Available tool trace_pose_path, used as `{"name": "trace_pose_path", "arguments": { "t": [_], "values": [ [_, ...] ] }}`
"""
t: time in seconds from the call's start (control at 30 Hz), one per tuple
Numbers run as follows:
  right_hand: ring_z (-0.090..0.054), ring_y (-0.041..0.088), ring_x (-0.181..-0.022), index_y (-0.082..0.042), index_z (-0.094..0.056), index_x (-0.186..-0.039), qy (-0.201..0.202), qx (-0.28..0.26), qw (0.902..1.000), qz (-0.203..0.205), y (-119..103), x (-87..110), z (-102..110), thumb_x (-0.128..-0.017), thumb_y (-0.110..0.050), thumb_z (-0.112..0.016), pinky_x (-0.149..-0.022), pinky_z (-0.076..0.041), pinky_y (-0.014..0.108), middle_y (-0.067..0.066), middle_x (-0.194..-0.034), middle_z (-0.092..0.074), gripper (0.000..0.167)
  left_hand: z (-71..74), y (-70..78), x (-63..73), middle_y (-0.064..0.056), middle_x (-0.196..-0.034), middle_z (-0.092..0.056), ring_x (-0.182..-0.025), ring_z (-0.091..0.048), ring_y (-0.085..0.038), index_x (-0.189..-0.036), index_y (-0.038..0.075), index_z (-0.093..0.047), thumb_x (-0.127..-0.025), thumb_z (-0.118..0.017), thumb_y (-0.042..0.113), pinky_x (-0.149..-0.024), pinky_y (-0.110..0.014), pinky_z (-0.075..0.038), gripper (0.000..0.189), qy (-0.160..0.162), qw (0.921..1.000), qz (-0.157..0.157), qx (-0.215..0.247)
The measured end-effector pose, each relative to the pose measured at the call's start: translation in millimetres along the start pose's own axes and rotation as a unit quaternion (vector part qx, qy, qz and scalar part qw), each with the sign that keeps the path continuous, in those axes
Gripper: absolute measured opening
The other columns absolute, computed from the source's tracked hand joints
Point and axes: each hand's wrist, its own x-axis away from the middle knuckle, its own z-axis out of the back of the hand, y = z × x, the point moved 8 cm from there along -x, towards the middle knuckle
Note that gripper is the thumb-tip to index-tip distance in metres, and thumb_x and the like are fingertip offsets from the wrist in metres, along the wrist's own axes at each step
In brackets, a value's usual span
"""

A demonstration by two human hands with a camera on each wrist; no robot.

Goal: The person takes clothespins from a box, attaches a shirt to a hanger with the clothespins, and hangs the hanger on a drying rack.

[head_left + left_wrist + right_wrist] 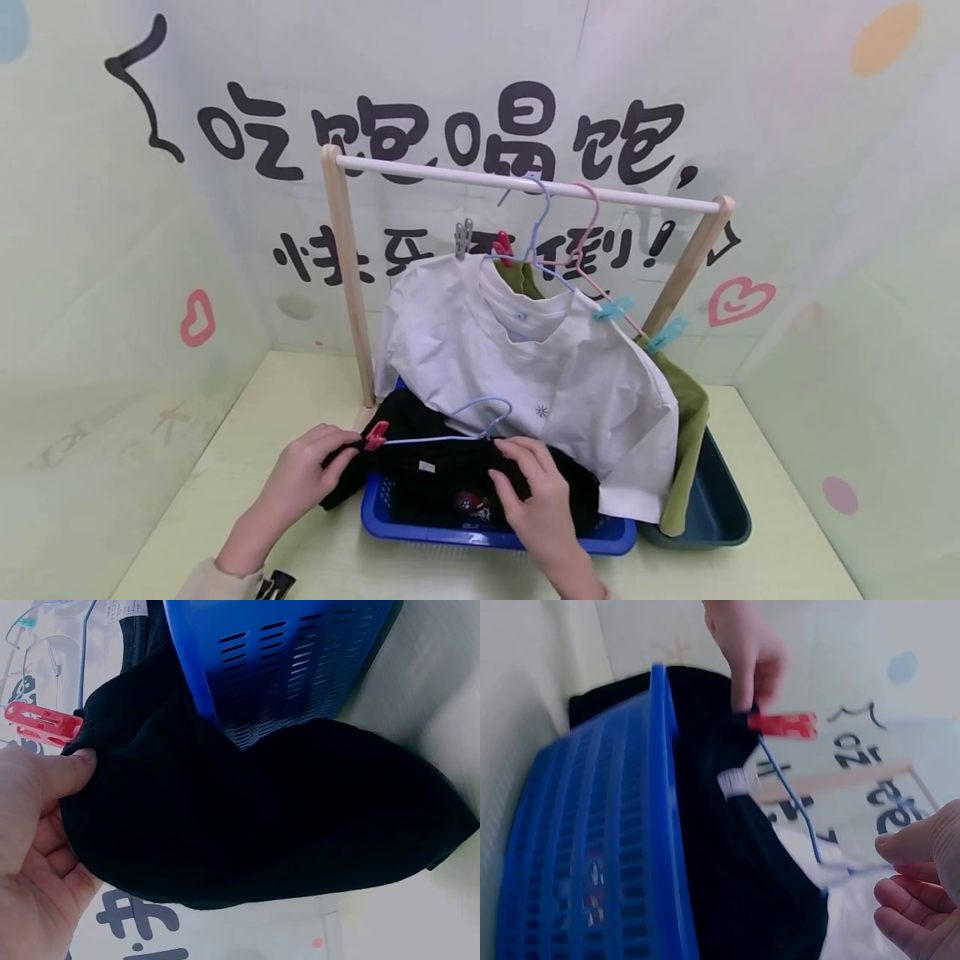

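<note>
A black T-shirt (442,467) with a white neck label drapes over the blue basket (450,533). A light blue hanger (431,439) lies along its neckline. One red clothespin (377,435) sits at the hanger's left end, on the black cloth. Right beside that clothespin my left hand (303,467) pinches the shirt's shoulder between thumb and fingers; the left wrist view shows the sleeve hanging from there. My right hand (536,492) is near the hanger's neck, thumb and fingertips apart over the shirt. In the right wrist view, the hanger's hook (859,868) reaches toward those fingers.
Behind stands a wooden rack with a white rail (450,173). A white shirt (510,358) and a green garment (690,433) hang from it on hangers, with grey, red and teal clothespins (615,309). At the right is a dark green basin (720,500); a black buckle (276,583) shows near the left sleeve.
</note>
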Motion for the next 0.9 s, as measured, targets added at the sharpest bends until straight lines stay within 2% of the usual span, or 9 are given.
{"name": "trace_pose_path", "arguments": {
  "t": [0.1,0.27,0.37,0.43,0.5,0.6,0.7,0.8,0.9],
  "values": [
    [-0.060,0.019,-0.085,0.002,-0.066,-0.103,0.013,0.016,0.9997,-0.014,9.1,2.9,15.5,-0.091,-0.022,-0.062,-0.083,-0.045,0.015,0.008,-0.096,-0.061,0.027,-0.8,-0.6,0.3,-0.002,-0.076,-0.065,-0.068,-0.059,-0.013,-0.083,0.001,-0.069,-0.056,-0.076,-0.013,-0.060,-0.019,-0.047,0.031,-0.003,1.0000,0.003,-0.002],
    [-0.060,0.019,-0.086,0.001,-0.066,-0.103,0.030,0.038,0.9982,-0.034,23.0,9.0,41.0,-0.081,-0.006,-0.070,-0.085,-0.044,0.014,0.008,-0.097,-0.062,0.023,-1.3,-1.5,1.1,-0.001,-0.076,-0.065,-0.068,-0.059,-0.012,-0.082,0.001,-0.069,-0.057,-0.077,-0.013,-0.060,-0.019,-0.047,0.030,-0.006,0.9999,0.009,-0.003],
    [-0.060,0.020,-0.085,0.002,-0.067,-0.102,0.044,0.060,0.9965,-0.038,29.0,12.5,56.1,-0.085,-0.013,-0.068,-0.085,-0.043,0.012,0.009,-0.096,-0.063,0.023,-1.5,-1.9,1.5,-0.001,-0.076,-0.065,-0.068,-0.059,-0.012,-0.082,0.002,-0.069,-0.057,-0.077,-0.012,-0.060,-0.019,-0.047,0.030,-0.008,0.9999,0.013,-0.004],
    [-0.061,0.019,-0.085,0.002,-0.067,-0.102,0.052,0.080,0.9948,-0.037,31.6,14.6,66.1,-0.090,-0.023,-0.064,-0.085,-0.043,0.011,0.008,-0.096,-0.063,0.028,-1.7,-2.0,1.6,-0.001,-0.076,-0.065,-0.068,-0.059,-0.012,-0.082,0.002,-0.069,-0.057,-0.077,-0.012,-0.060,-0.019,-0.047,0.029,-0.009,0.9998,0.015,-0.005],
    [-0.060,0.018,-0.084,0.002,-0.067,-0.102,0.059,0.097,0.9927,-0.041,33.8,16.9,75.9,-0.090,-0.025,-0.063,-0.084,-0.042,0.010,0.009,-0.096,-0.063,0.029,-1.8,-2.2,1.6,-0.001,-0.076,-0.065,-0.068,-0.059,-0.012,-0.082,0.002,-0.069,-0.058,-0.077,-0.012,-0.060,-0.019,-0.047,0.029,-0.009,0.9998,0.017,-0.005],
    [-0.060,0.017,-0.083,0.002,-0.067,-0.101,0.063,0.121,0.9892,-0.056,36.8,20.7,88.9,-0.079,-0.007,-0.073,-0.084,-0.041,0.009,0.009,-0.095,-0.064,0.024,-2.0,-2.5,1.8,-0.001,-0.076,-0.065,-0.068,-0.059,-0.012,-0.082,0.001,-0.069,-0.058,-0.078,-0.012,-0.060,-0.018,-0.047,0.029,-0.009,0.9998,0.018,-0.008],
    [-0.058,0.012,-0.086,0.002,-0.068,-0.101,0.062,0.142,0.9836,-0.092,42.2,25.1,100.6,-0.065,0.011,-0.075,-0.086,-0.038,0.007,0.011,-0.094,-0.063,0.038,-2.1,-3.0,2.0,0.000,-0.076,-0.064,-0.067,-0.059,-0.011,-0.082,0.002,-0.069,-0.058,-0.078,-0.012,-0.059,-0.018,-0.047,0.029,-0.009,0.9997,0.019,-0.009],
    [-0.056,0.003,-0.089,0.003,-0.068,-0.100,0.070,0.161,0.9774,-0.118,47.2,30.3,112.6,-0.061,0.016,-0.075,-0.087,-0.037,0.006,0.013,-0.093,-0.063,0.042,-2.4,-3.6,2.0,0.000,-0.076,-0.064,-0.067,-0.059,-0.011,-0.083,0.002,-0.069,-0.058,-0.078,-0.012,-0.059,-0.018,-0.046,0.030,-0.009,0.9997,0.020,-0.009],
    [-0.054,-0.003,-0.092,0.004,-0.068,-0.099,0.093,0.168,0.9749,-0.113,49.7,35.5,126.1,-0.056,0.021,-0.074,-0.086,-0.038,0.005,0.015,-0.092,-0.063,0.046,-2.9,-3.5,1.7,0.000,-0.077,-0.065,-0.068,-0.059,-0.011,-0.083,0.002,-0.069,-0.058,-0.078,-0.012,-0.059,-0.018,-0.046,0.030,-0.010,0.9997,0.019,-0.009]
  ]
}}
